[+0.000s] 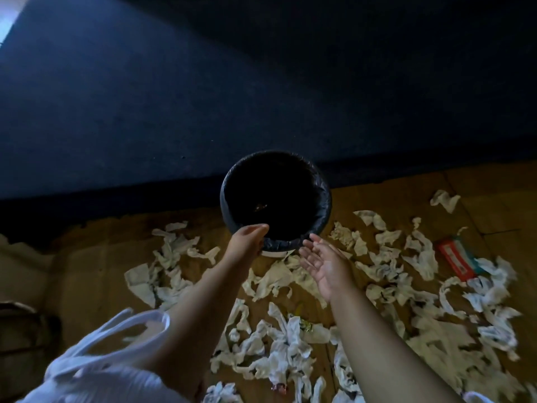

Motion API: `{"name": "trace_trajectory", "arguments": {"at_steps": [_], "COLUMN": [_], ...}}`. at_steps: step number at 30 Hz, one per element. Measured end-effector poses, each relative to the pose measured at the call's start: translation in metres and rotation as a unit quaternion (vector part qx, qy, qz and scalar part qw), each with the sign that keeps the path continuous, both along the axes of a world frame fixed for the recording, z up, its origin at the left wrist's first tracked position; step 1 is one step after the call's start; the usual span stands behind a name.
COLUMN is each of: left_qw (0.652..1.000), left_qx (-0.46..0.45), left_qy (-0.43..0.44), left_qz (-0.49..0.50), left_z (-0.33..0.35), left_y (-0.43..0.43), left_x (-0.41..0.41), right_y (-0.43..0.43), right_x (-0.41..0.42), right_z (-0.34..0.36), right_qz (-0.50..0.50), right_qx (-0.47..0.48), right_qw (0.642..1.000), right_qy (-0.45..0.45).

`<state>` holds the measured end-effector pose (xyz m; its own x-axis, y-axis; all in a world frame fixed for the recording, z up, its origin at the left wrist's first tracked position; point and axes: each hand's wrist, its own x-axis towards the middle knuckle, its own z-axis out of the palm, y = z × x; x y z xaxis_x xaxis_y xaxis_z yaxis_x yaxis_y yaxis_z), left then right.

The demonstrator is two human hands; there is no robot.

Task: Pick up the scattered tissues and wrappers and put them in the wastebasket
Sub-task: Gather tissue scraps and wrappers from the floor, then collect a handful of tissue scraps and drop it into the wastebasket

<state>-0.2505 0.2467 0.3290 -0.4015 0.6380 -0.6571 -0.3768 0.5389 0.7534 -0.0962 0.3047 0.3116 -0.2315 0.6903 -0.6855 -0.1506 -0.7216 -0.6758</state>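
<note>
A round wastebasket (319, 210) lined with a black bag stands on the wooden floor against a dark blue bed. My left hand (248, 241) rests on its near rim, fingers curled over the bag's edge. My right hand (325, 264) hovers just right of the near rim, palm up, fingers spread, holding nothing. Several crumpled white tissues (286, 353) lie scattered across the floor in front of and to the right of the basket. A red and teal wrapper (459, 258) lies at the right, and a small yellow wrapper (303, 322) sits among the tissues.
The dark blue bed (203, 97) fills the upper half of the view. The wooden floor (87, 271) shows at the left. A white sleeve (116, 359) covers my left upper arm. A dark object (20, 324) sits at the far left edge.
</note>
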Motion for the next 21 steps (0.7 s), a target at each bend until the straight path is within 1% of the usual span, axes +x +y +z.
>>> {"name": "trace_trajectory", "arguments": {"at_steps": [3,6,8,12,17,21], "left_qw": [0.999,0.996,0.992,0.986,0.986,0.988], "left_qx": [-0.025,-0.065,-0.089,-0.102,-0.103,-0.111], "left_qy": [0.031,0.028,0.027,0.033,0.048,0.052], "left_qz": [-0.032,-0.055,-0.088,-0.126,-0.125,-0.090], "left_z": [0.009,0.018,0.019,0.015,0.001,-0.019], "left_y": [-0.030,-0.065,-0.092,-0.142,-0.198,-0.241], "left_x": [0.012,0.025,0.032,0.043,0.051,0.053], "right_y": [-0.023,-0.057,-0.081,-0.134,-0.196,-0.234], "right_x": [0.011,0.025,0.034,0.051,0.064,0.065], "right_z": [0.013,0.028,0.035,0.034,0.012,-0.014], "right_qz": [0.012,0.026,0.029,0.028,0.028,0.043], "right_qx": [0.009,0.011,0.004,-0.020,-0.067,-0.081], "right_qw": [1.000,0.998,0.995,0.989,0.986,0.984], "right_qy": [-0.020,-0.062,-0.097,-0.141,-0.153,-0.156]}}
